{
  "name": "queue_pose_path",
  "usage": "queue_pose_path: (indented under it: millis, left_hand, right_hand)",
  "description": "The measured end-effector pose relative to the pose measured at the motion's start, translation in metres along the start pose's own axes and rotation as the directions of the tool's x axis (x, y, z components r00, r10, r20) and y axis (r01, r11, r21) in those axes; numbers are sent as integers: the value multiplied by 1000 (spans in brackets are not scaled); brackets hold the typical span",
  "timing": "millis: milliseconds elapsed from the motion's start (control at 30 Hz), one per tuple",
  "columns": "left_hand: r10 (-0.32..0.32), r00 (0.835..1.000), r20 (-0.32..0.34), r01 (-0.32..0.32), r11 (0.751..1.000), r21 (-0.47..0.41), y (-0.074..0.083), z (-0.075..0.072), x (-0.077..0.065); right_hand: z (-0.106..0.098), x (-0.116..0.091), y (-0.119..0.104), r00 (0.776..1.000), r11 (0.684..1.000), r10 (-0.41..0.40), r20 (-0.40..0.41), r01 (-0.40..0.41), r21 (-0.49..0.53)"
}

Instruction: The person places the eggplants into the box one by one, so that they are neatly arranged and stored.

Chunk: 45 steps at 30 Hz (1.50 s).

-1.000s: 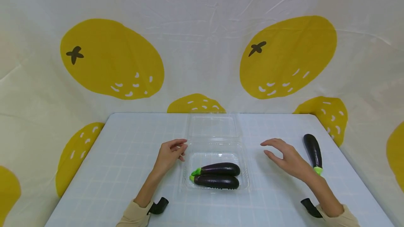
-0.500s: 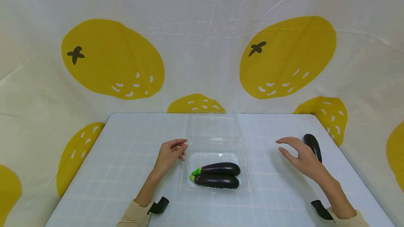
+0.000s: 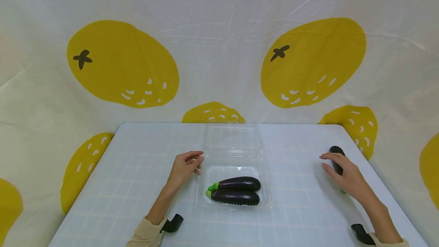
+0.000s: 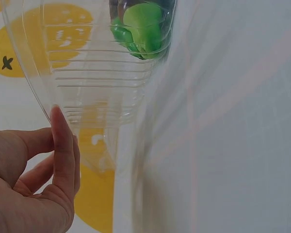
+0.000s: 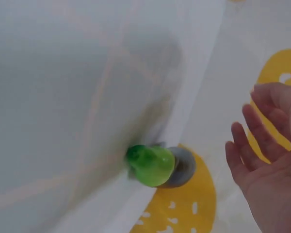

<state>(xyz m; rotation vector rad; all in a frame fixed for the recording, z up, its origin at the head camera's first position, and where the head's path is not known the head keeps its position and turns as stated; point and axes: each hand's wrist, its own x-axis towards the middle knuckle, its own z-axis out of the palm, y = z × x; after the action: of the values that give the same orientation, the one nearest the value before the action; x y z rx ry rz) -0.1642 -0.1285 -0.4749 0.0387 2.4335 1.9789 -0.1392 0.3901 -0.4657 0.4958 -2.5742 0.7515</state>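
Observation:
A clear plastic clamshell container (image 3: 214, 170) lies with its lid (image 3: 233, 138) folded back on the table. Two dark purple eggplants, a rear one (image 3: 240, 183) and a front one (image 3: 236, 198), lie side by side inside, green stems to the left. My left hand (image 3: 183, 169) pinches the container's left edge near the hinge; the left wrist view shows thumb and finger (image 4: 62, 141) at the rim. A third eggplant (image 3: 337, 167) lies at the right, partly hidden by my right hand (image 3: 350, 174), which hovers over it with spread, relaxed fingers. Its green stem (image 5: 155, 167) shows in the right wrist view.
The table (image 3: 144, 186) has a pale checked cover. Behind it hangs a white cloth (image 3: 219, 68) printed with large yellow fruit. A black strap piece (image 3: 173, 223) sticks out at the left wrist, and another (image 3: 362, 234) at the right.
My right hand has moved rightward, away from the container, and is now over the third eggplant. The left hand, the container and the two eggplants in it have stayed in place.

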Motion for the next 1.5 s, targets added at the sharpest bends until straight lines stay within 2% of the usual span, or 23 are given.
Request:
queue_pose_path:
  millis: [233, 567, 700, 900, 1033, 1133, 1267, 1367, 1500]
  left_hand:
    - [-18, 1000, -6, 18, 1000, 1, -1, -1, -1]
    - [1, 1000, 14, 0, 1000, -11, -1, -1, 2]
    - [-2, 1000, 9, 2, 1000, -3, 0, -1, 2]
    - [-11, 1000, -1, 11, 1000, 5, 0, 0, 1]
    - [-16, 1000, 3, 16, 1000, 3, 0, 0, 1]
    - [-13, 1000, 4, 13, 1000, -2, 0, -1, 1]
    - [-6, 1000, 4, 6, 1000, -3, 0, -1, 1]
    - [-6, 1000, 6, 6, 1000, -4, -1, -1, 2]
    - [-10, 1000, 7, 10, 1000, -5, -1, -1, 2]
  right_hand:
    - [-5, -9, 16, 994, 995, 95, 61, -96, 20]
    - [-7, -22, 30, 997, 997, 82, 15, -82, 7]
    - [-9, -23, 33, 989, 991, 136, 63, -135, -11]
    - [-10, -24, 37, 957, 971, 236, 169, -227, -69]
    - [-11, -27, 42, 965, 979, 203, 168, -196, -54]
    - [-10, -29, 45, 985, 993, 116, 125, -112, -36]
    - [-9, -29, 47, 996, 997, 26, 85, -20, -79]
    - [-10, -28, 48, 993, 993, 37, 111, -24, -119]
    - [-10, -27, 48, 976, 983, 108, 189, -77, -166]
